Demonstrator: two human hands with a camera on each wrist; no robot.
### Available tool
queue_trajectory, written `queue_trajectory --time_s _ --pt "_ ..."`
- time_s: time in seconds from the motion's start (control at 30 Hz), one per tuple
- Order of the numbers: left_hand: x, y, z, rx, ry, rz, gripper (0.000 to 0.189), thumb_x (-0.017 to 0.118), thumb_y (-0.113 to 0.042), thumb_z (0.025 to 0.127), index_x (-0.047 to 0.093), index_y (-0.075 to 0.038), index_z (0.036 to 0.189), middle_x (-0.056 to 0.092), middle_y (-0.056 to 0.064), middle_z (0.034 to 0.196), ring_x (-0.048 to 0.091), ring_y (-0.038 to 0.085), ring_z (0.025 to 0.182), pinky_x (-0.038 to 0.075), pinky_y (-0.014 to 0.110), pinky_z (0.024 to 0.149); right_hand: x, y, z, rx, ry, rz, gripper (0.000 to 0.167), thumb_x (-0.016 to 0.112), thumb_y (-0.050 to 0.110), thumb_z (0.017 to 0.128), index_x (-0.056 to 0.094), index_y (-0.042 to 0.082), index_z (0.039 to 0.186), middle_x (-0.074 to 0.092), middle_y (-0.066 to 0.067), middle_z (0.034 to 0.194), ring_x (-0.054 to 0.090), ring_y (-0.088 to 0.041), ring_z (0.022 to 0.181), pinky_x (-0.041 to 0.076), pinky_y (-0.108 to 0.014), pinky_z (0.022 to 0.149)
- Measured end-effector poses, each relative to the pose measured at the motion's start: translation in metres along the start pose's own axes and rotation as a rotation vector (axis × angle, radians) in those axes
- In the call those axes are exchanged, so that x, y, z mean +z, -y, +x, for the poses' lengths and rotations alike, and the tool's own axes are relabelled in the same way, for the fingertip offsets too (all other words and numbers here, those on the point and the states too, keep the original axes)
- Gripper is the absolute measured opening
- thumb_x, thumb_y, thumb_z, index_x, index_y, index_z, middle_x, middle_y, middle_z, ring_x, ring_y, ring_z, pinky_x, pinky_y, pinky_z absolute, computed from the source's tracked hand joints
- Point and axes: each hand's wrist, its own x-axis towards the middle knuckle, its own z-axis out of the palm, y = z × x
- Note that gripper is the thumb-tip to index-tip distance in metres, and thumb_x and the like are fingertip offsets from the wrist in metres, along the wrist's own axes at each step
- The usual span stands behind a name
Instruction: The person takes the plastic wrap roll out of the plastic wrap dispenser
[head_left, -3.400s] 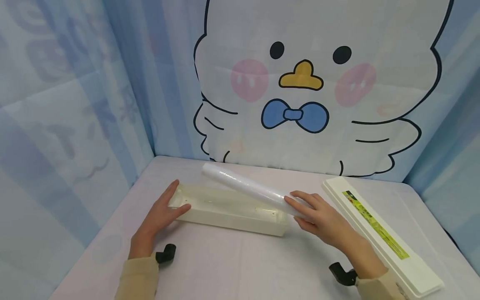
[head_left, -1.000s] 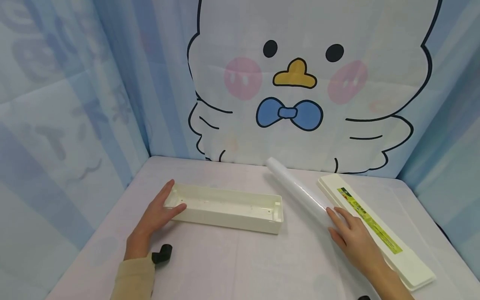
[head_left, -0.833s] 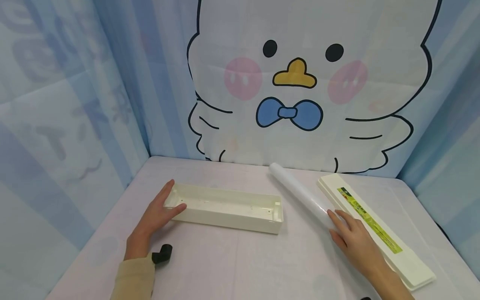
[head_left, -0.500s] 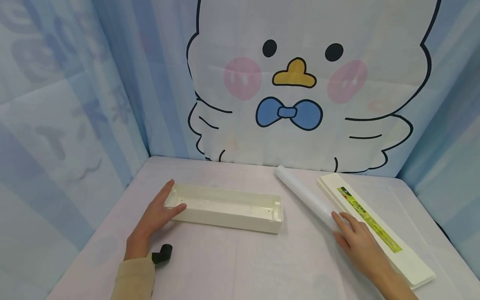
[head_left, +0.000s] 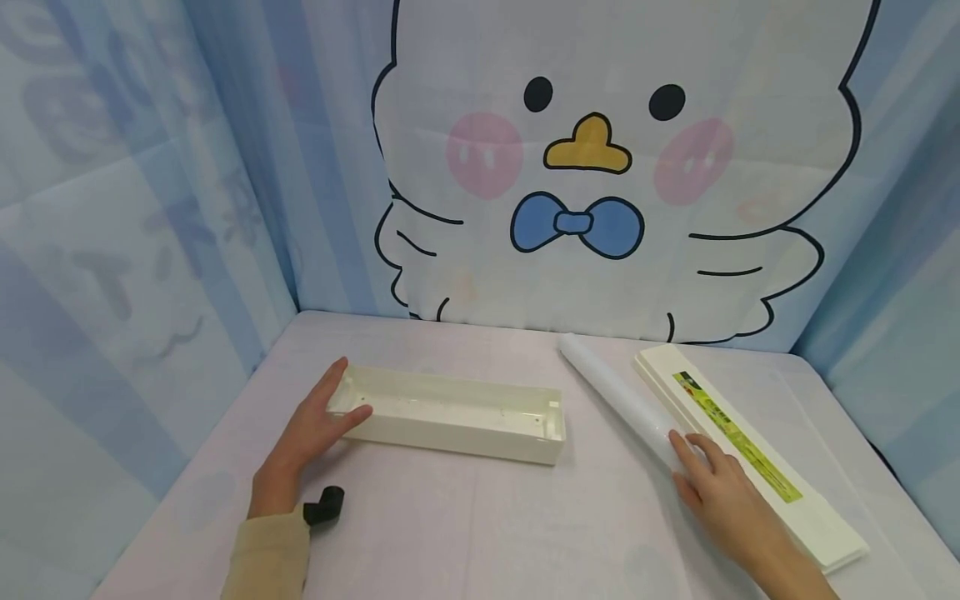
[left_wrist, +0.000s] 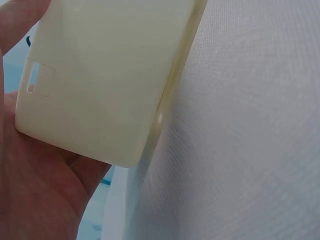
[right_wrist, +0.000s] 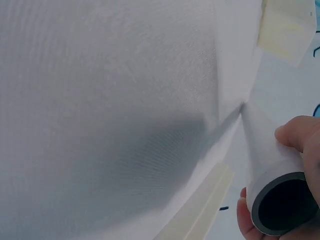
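Note:
My left hand [head_left: 311, 437] grips the left end of a long cream plastic box [head_left: 465, 443], thumb on the near wall and fingers at the far side. The box lies open-topped on the table with nothing inside. In the left wrist view the box's end wall [left_wrist: 100, 95] shows a small slot. My right hand [head_left: 723, 496] holds the near end of a shiny white roll of cling film [head_left: 618, 402], which slants away to the right of the box. The right wrist view shows the dark hollow core of the roll [right_wrist: 262, 150], thumb and fingers around it.
A long cream lid [head_left: 817, 527] with a yellow-green label lies on the table to the right of the roll. Printed curtains [head_left: 480, 275] close off the back and both sides of the white-covered table [head_left: 450, 533].
The roll has gone from above the box to its right. Over the last second my right hand has drawn it lower and nearer to me. The left hand stays on the box.

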Motion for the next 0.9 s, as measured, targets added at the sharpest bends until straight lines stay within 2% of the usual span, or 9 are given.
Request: queue_trajectory --time_s 0.07,0.2,0.27,0.4,0.63,0.77,0.9 --pt "0.000 -0.001 0.000 -0.006 0.001 -0.001 0.096 0.071 -0.040 0.094 0.014 -0.006 0.162 0.012 0.018 0.167 0.010 0.039 0.152 0.014 0.061 0.117 -0.004 0.005 0.001 0.035 0.067 -0.020 0.067 0.085 0.002 0.074 0.057 0.001 0.136 0.057 -0.023 0.121 0.062 -0.038 0.085 0.055 -0.051 0.068" --pt "0.000 -0.001 0.001 -0.009 0.003 0.000 0.096 0.071 -0.040 0.094 0.013 -0.006 0.162 0.011 0.019 0.167 0.010 0.039 0.152 0.014 0.062 0.117 -0.008 0.014 0.001 0.108 0.211 -0.014 0.066 0.084 0.005 0.079 0.056 0.001 0.139 0.055 -0.024 0.125 0.061 -0.037 0.091 0.056 -0.051 0.074" --pt "0.001 0.000 0.001 -0.011 0.003 0.003 0.096 0.071 -0.040 0.094 0.013 -0.006 0.162 0.011 0.019 0.167 0.010 0.039 0.152 0.014 0.062 0.117 -0.008 0.017 0.000 0.128 0.249 0.001 0.066 0.083 0.005 0.080 0.055 0.000 0.140 0.054 -0.024 0.126 0.061 -0.036 0.092 0.056 -0.051 0.075" --pt "0.001 0.000 0.002 -0.023 0.004 0.006 0.096 0.071 -0.041 0.094 0.012 -0.006 0.162 0.010 0.018 0.167 0.009 0.039 0.152 0.013 0.062 0.118 -0.007 0.019 -0.002 0.123 0.267 0.008 0.067 0.085 0.005 0.078 0.057 0.001 0.139 0.054 -0.023 0.126 0.060 -0.033 0.091 0.056 -0.048 0.076" --pt "0.001 -0.001 0.001 -0.035 0.007 -0.001 0.096 0.070 -0.039 0.094 0.012 -0.006 0.162 0.010 0.018 0.167 0.009 0.039 0.152 0.012 0.063 0.117 -0.001 0.018 -0.007 0.034 0.217 -0.002 0.070 0.089 0.005 0.073 0.059 0.000 0.135 0.054 -0.019 0.123 0.059 -0.026 0.085 0.055 -0.042 0.070" --pt "0.001 -0.001 0.001 -0.037 0.007 -0.002 0.096 0.071 -0.039 0.094 0.012 -0.007 0.163 0.010 0.018 0.167 0.009 0.039 0.152 0.013 0.063 0.117 0.000 0.018 -0.007 0.032 0.226 -0.001 0.070 0.089 0.005 0.072 0.059 0.000 0.136 0.054 -0.019 0.122 0.058 -0.025 0.085 0.055 -0.041 0.070" --pt "0.001 -0.001 0.001 -0.024 0.003 -0.004 0.095 0.070 -0.038 0.094 0.013 -0.006 0.162 0.011 0.018 0.167 0.009 0.039 0.152 0.013 0.062 0.117 -0.003 0.019 -0.005 0.062 0.274 0.007 0.069 0.088 0.007 0.075 0.058 -0.001 0.137 0.053 -0.020 0.124 0.058 -0.026 0.086 0.055 -0.042 0.071"
